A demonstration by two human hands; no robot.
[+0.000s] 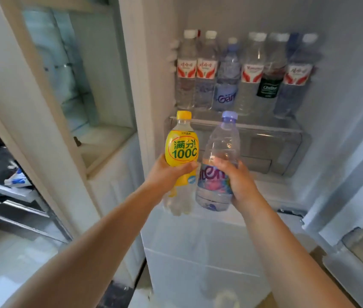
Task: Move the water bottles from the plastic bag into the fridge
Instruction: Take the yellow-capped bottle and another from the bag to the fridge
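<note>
My left hand (165, 174) grips a yellow-capped bottle with a yellow label (181, 150), held upright. My right hand (238, 181) grips a clear water bottle with a purple cap (220, 150) and a colourful label, tilted slightly left. Both bottles are held side by side in front of the open fridge, just below its glass shelf (253, 126). On that shelf stands a row of several water bottles (251, 74), most with red-and-white labels. The plastic bag is not in view.
A clear drawer (276, 152) sits under the shelf. The open fridge door (69, 96) with its bins stands at the left, and a second door's edge (353, 196) at the right. Dark furniture with clutter (2, 170) lies far left.
</note>
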